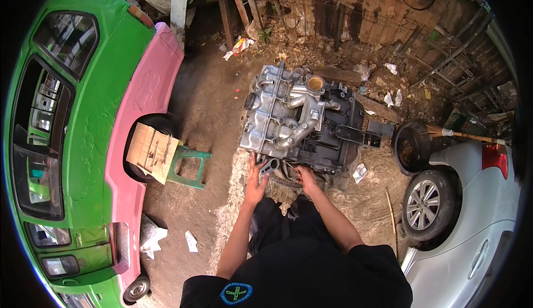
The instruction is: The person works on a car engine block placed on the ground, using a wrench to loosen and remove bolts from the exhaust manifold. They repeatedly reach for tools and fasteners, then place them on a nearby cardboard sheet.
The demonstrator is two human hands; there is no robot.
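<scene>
A car engine (300, 119) lies on the ground in front of me, with a silver valve cover (265, 108), a branched intake manifold (304, 116) and a dark lower block. At its near left corner my left hand (255, 183) rests with fingers stretched against the metal, beside a small grey flanged fitting (270, 166) with a round hole. My right hand (306, 178) is closed at the engine's near end, fingertips pinched around something thin. Its shape is too small to make out.
To the left stands a green and pink van (144, 86), with a green plastic stool (191, 166) and a cardboard sheet (151, 151) holding small parts by its wheel. A silver car (477, 191) and a black tub (411, 147) are at right. A dirt wall (377, 24) rises behind.
</scene>
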